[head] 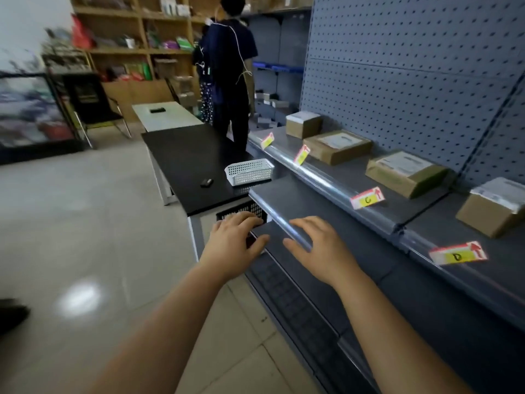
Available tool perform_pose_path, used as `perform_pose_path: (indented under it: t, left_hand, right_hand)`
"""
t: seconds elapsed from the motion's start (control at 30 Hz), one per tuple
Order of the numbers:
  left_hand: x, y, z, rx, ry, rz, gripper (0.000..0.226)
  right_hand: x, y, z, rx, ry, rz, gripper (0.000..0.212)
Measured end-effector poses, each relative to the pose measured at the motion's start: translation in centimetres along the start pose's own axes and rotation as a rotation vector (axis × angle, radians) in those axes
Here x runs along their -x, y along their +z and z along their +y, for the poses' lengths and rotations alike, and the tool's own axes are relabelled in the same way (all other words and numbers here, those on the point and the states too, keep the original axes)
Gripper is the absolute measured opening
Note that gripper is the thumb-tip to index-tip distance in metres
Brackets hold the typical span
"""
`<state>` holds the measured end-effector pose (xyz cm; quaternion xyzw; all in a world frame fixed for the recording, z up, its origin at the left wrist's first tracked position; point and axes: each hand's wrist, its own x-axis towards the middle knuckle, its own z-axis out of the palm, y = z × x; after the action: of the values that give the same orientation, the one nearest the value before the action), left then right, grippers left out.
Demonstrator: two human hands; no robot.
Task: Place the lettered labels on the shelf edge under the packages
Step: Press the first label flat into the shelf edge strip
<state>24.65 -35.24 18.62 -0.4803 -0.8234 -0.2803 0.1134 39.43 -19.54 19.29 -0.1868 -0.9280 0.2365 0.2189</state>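
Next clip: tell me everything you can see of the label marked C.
The label marked C is a small white card with red borders, a yellow patch bearing a black C, and a red arrow at its right end. It sits tilted on the shelf edge, in front of a brown package. Nothing else touches it.

Labels noted: C label [367, 198] and D label [458, 253], each white with red border, red arrow, yellow patch, black letter. Far labels [301, 154] same red and yellow; letters I cannot read. Packages [406, 173] brown card, pale paper on top. Shelf [355, 169] dark grey, edge glossy. Pegboard [397, 81] blue-grey, regular grid of dark holes. Basket [249, 172] white mesh. Crate [244, 209] black lattice. Tabletop [187, 160] black. Floor [85, 223] pale grey tile.
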Motion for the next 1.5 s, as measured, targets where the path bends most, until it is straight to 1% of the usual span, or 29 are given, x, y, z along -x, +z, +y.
perform_pose_path:
  t: [0.07, 0.17, 0.3, 0.53, 0.7, 0.77, 0.9, 1.07, 1.2, 1.33, 1.5]
  left_hand:
    - [-2.1, -0.1, -3.7, 0.010, -0.003, 0.009, 0.046]
    - [-5.8, -0.4, -9.4, 0.018, -0.014, 0.007, 0.040]
    - [-11.2, -1.2, -15.4, 0.040, 0.030, 0.003, 0.038]
    - [-18.6, 0.1, -21.1, 0.106, 0.094, -0.033, 0.036]
    - [-23.2, 2.9, -24.6, 0.138, 0.109, -0.048, 0.033]
    - [-25.5, 4.4, -25.5, 0.150, 0.115, -0.059, 0.034]
    - [-31.0, 7.4, -26.6, 0.155, 0.181, -0.098, 0.038]
    - [-38.8, 10.1, -27.4, 0.148, 0.256, -0.134, 0.046]
    - [-43.2, 12.5, -27.3, 0.181, 0.315, -0.141, 0.043]
    - [-45.6, 15.0, -27.3, 0.222, 0.367, -0.194, 0.042]
    - [-48.3, 17.7, -27.9, 0.301, 0.457, -0.174, 0.033]
  right_hand:
    - [-3.4, 2.0, -0.6, 0.014, -0.007, 0.002, 0.045]
    - [-8.5, 4.7, -1.6, 0.015, 0.022, 0.026, 0.042]
    - [-14.5, 6.8, -2.9, 0.055, 0.068, 0.067, 0.042]
    - [-22.4, 9.7, -4.1, 0.116, 0.130, 0.088, 0.045]
    - [-27.6, 11.7, -2.1, 0.115, 0.138, 0.113, 0.044]
    - [-29.5, 12.3, -0.8, 0.105, 0.144, 0.139, 0.044]
    - [-33.4, 12.5, 2.5, 0.093, 0.190, 0.214, 0.043]
    - [-38.6, 11.6, 6.2, 0.172, 0.247, 0.310, 0.040]
    - [-41.7, 11.1, 8.4, 0.236, 0.279, 0.353, 0.036]
    - [-43.6, 10.6, 8.9, 0.290, 0.337, 0.329, 0.042]
    - [-46.1, 11.5, 8.6, 0.429, 0.359, 0.268, 0.051]
